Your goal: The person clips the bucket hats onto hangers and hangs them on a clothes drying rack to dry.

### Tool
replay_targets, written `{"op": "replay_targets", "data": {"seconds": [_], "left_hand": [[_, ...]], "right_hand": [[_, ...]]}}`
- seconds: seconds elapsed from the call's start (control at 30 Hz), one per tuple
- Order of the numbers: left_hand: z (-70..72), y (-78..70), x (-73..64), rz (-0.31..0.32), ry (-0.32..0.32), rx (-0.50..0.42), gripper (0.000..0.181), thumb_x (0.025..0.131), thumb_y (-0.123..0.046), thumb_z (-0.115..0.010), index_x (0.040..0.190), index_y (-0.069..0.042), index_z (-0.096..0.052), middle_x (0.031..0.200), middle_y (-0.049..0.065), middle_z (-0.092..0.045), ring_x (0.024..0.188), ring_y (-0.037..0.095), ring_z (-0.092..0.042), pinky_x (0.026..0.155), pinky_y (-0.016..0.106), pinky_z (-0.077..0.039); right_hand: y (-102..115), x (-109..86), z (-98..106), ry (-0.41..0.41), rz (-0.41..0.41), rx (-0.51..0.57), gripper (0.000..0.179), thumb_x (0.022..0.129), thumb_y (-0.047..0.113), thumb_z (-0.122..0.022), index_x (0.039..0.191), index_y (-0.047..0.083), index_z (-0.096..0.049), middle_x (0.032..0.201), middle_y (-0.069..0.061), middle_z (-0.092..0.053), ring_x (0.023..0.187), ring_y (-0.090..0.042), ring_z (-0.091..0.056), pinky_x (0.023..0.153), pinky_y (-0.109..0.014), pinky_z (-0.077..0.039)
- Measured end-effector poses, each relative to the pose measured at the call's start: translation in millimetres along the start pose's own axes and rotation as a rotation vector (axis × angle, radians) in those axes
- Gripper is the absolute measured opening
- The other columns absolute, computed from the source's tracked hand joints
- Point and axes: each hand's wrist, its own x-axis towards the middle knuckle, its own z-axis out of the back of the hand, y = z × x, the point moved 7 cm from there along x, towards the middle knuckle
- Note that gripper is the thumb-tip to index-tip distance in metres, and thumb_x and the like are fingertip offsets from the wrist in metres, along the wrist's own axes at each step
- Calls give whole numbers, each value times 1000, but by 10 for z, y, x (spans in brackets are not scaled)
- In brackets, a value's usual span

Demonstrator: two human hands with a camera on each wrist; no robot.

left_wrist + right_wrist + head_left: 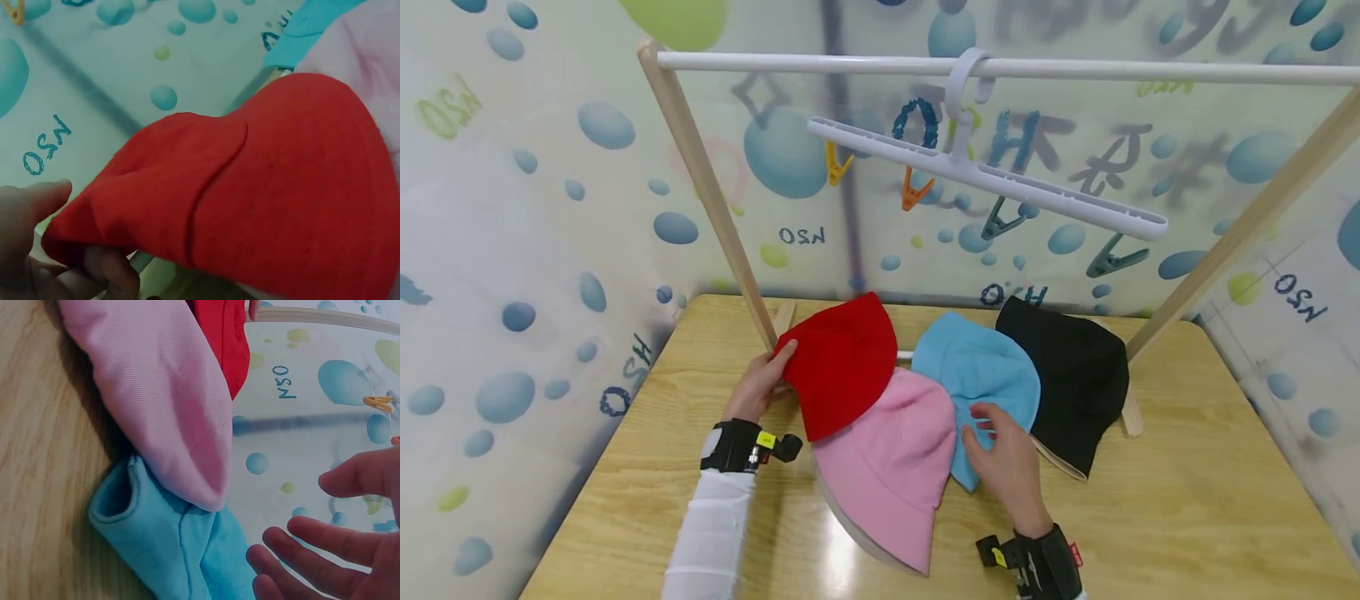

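Note:
A red bucket hat [842,358] lies partly over a pink bucket hat [895,467] on the table. At the red hat's left edge, my left hand [758,385] pinches the brim; in the left wrist view the thumb is above the cloth and curled fingers are below it. My right hand [1006,462] holds nothing, its fingers spread and loosely bent over the lower part of a light blue bucket hat [977,367]. In the right wrist view, the fingers look apart from the blue hat [181,550]. To the right, a black bucket hat [1067,383] lies beside the blue one.
A white hanger [985,175] hangs tilted from the white rod [820,63] of a wooden-legged rack. A yellow clip [837,167], an orange clip [915,192] and two green clips [1112,258] dangle from it. Patterned walls stand behind the wooden table [1195,500] and at its sides.

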Motion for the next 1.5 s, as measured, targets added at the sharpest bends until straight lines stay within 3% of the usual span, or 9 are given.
{"op": "replay_targets", "data": {"seconds": [0.13,0.27,0.4,0.5,0.77,0.87,1.0,1.3,1.5], "left_hand": [[-16,-76,-24,-64,16,73,59,102,-34,-47,145,3,-31,102,6,-59,76,9,-58,84,35,-48],[-20,-213,-75,-172,8,191,46,104,-20,-41,144,3,-33,106,12,-57,80,11,-56,71,26,-47],[-55,-356,-129,-278,14,314,43,103,-11,-37,145,1,-33,126,22,-49,105,25,-52,87,34,-43],[-93,-454,-169,-336,21,357,41,102,-6,-36,142,1,-37,132,24,-46,117,32,-44,98,44,-34],[-157,-708,-235,-422,49,325,38,99,0,-37,136,6,-45,126,25,-48,116,34,-43,99,45,-32],[-131,-782,-238,-432,73,302,35,99,1,-37,131,8,-48,116,24,-51,107,32,-46,93,41,-35],[-94,-838,-259,-400,105,283,36,100,0,-37,133,8,-47,108,19,-52,98,28,-47,87,38,-36],[34,-949,-322,-336,92,247,37,102,-6,-35,135,8,-46,122,22,-50,118,35,-39,106,55,-21],[61,-1019,-357,-326,102,284,35,103,-9,-35,132,8,-48,118,21,-52,111,32,-44,104,52,-24]], "right_hand": [[57,17,4,-1,27,0,26,85,12,-71,109,2,-67,103,-8,-68,89,-24,-65,76,-42,-52],[133,48,-16,39,50,-9,28,85,13,-71,110,1,-67,104,-8,-68,90,-25,-64,77,-42,-52],[202,88,-39,104,64,-41,29,87,16,-70,112,2,-66,104,-10,-68,92,-27,-63,77,-44,-51],[253,136,-59,165,82,-80,31,88,18,-69,115,3,-66,103,-10,-68,93,-28,-63,76,-44,-52],[410,333,-108,285,144,-145,30,91,20,-65,115,3,-64,104,-11,-67,83,-25,-61,68,-40,-52],[475,417,-111,293,165,-161,29,91,20,-64,115,3,-64,105,-12,-67,80,-25,-61,66,-39,-51],[537,499,-128,298,178,-171,30,91,20,-64,115,3,-65,106,-13,-67,84,-27,-63,67,-41,-52],[735,743,-227,325,237,-132,27,93,20,-61,114,4,-65,109,-12,-66,96,-27,-62,79,-42,-51],[984,970,-302,353,337,-48,26,94,14,-61,115,1,-64,111,-12,-65,100,-26,-60,86,-40,-50]]}}
